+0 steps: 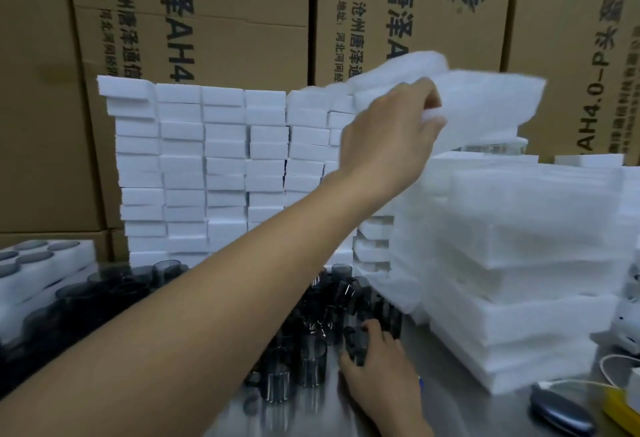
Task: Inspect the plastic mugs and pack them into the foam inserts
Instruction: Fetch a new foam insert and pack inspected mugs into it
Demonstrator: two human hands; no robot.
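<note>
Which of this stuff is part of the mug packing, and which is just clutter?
Job: left hand lifting a foam insert; right hand gripping a smoky mug; loose mugs; foam insert stack; filled insert.
Lying about: cardboard cartons; white cable; blue oval object.

Left hand [389, 131] pinches foam insert [491, 105]; right hand [379, 364] grips dark mug [356, 345].
</note>
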